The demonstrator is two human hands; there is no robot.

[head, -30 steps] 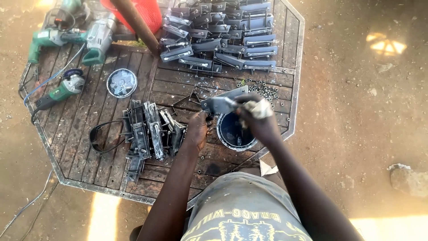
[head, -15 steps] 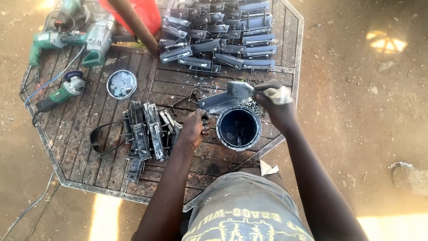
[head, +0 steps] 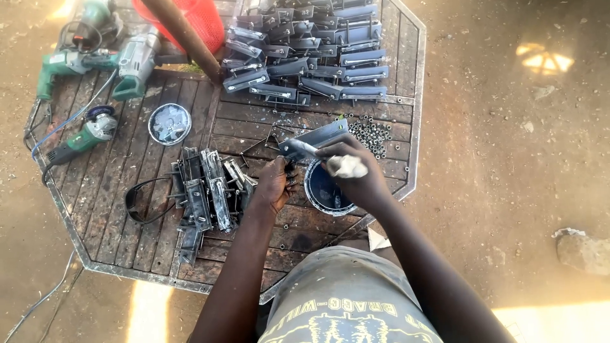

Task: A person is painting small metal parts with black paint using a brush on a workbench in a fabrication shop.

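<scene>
My left hand (head: 274, 185) grips the near end of a grey metal bracket (head: 312, 138) and holds it just above the wooden work table (head: 127, 235). My right hand (head: 351, 170) holds a paintbrush with a pale wrapped handle against the bracket. Directly under my right hand stands an open tin of dark blue paint (head: 323, 190). A pile of unpainted metal brackets (head: 206, 194) lies to the left of my left hand. Rows of grey painted brackets (head: 305, 51) lie at the far side of the table.
Another person's arm (head: 181, 35) reaches in at the top beside a red container (head: 200, 16). Green power tools (head: 95, 57) and an angle grinder (head: 86, 136) with cables lie at the left. A tin lid (head: 169, 123), loose nuts (head: 372, 132) and black goggles (head: 143, 200) lie on the table. Dirt ground lies all around.
My right hand swung out to the right with the brush, then came back onto the bracket over the paint tin. My left hand kept its hold on the bracket.
</scene>
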